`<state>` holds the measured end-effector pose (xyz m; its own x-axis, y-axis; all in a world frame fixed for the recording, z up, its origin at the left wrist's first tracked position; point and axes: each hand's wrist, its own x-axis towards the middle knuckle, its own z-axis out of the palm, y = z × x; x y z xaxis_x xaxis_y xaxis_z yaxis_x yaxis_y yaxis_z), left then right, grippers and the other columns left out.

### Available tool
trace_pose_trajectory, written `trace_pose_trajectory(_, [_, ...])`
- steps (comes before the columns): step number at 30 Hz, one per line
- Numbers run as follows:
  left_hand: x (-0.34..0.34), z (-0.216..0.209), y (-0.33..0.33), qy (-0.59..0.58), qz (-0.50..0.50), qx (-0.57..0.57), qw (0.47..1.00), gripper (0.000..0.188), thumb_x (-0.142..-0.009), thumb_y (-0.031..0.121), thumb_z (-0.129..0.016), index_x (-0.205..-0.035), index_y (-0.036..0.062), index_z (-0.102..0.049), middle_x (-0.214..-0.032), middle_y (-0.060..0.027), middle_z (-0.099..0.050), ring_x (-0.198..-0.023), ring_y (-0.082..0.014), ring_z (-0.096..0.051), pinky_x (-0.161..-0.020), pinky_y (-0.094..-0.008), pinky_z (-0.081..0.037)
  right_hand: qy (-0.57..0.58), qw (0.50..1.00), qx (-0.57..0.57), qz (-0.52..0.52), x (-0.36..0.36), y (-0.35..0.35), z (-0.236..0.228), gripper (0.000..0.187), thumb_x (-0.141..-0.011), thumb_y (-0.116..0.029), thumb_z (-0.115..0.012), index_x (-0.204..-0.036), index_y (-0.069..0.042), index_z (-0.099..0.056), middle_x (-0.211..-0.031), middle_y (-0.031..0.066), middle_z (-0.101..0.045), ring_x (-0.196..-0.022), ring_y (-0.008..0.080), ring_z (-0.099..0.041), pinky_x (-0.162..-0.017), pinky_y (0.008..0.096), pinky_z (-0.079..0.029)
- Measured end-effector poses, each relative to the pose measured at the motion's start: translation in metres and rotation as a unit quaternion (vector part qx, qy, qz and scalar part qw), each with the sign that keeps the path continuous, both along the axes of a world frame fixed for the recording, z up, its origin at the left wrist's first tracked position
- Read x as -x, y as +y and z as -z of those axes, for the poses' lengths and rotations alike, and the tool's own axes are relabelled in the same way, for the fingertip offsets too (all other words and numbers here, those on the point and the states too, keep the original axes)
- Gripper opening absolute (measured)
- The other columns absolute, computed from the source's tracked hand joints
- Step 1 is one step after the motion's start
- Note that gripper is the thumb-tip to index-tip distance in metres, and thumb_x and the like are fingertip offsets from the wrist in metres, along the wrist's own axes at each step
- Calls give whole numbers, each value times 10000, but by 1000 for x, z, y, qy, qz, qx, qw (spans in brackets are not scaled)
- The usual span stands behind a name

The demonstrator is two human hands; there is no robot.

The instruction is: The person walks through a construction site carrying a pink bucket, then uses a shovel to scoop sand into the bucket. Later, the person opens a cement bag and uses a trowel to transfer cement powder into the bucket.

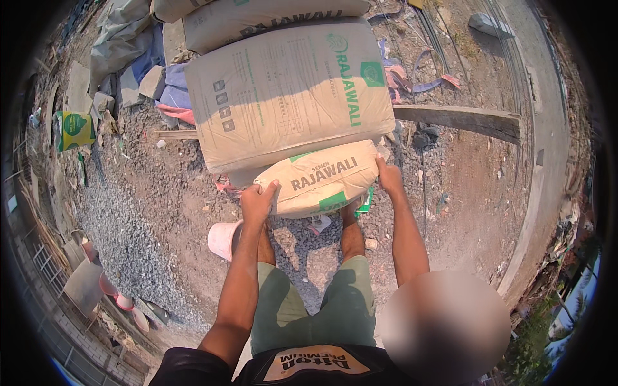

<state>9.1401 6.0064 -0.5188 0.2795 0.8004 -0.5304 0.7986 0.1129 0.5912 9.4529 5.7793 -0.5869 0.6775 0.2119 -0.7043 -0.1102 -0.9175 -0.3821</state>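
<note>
I see a pink bucket (222, 241) near left, grey gravel (129, 248) left of it, wooden plank (476, 122) right. Grey tarp (122, 42) far left, yellow-green packet (74, 130) nearer. Probably tubs (124, 301) near left; warped there.

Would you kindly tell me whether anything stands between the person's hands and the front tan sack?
Nothing visible does: the left hand and right hand already grip opposite ends of the front tan sack. The broad sack lies just beyond it, not between.
</note>
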Motion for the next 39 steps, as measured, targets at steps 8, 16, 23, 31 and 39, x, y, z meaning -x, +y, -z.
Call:
trace_pose_trajectory(8, [7,13,-18,-133,-95,-14,986,460,-844,272,-678,-566,24,-409,-530,6,-356,-540,-103,-323,-484,-339,-300,-2,973,-157,167,26,1,9,541,-909,-446,-551,-574,-22,-559,-480,39,-483,-399,147,-461,-403,308,-368])
trace_pose_trajectory(16, [81,0,-82,-170,-162,39,971,393,-884,194,-650,-589,24,-454,-584,28,-438,-584,-60,-365,-503,-270,-326,-108,983,-140,44,82,-55,-28,540,-935,-389,-519,-647,65,-562,-526,52,-510,-524,145,-456,-507,364,-368])
trace_pose_trajectory(23, [81,-42,-117,-67,-141,63,986,376,-893,223,-653,-654,-14,-484,-573,-74,-444,-568,-136,-401,-548,-328,-372,-25,995,-94,3,107,-98,-59,556,-983,-394,-457,-634,35,-512,-512,45,-453,-523,139,-406,-501,364,-353])
trace_pose_trajectory(31, [24,-40,-29,-24,-87,11,996,349,-882,259,-615,-707,-39,-567,-577,-105,-512,-561,-165,-486,-555,-348,-399,-58,991,-117,-2,44,-29,-10,590,-972,-425,-462,-563,-1,-504,-483,47,-458,-453,157,-473,-468,345,-360])
trace_pose_trajectory(39, [10,-28,-8,-71,-144,69,985,340,-803,264,-693,-683,-37,-591,-554,-85,-526,-546,-133,-479,-524,-335,-395,-10,998,-40,-52,9,5,-16,593,-941,-420,-442,-688,87,-619,-633,240,-593,-592,391,-582,-612,460,-436])
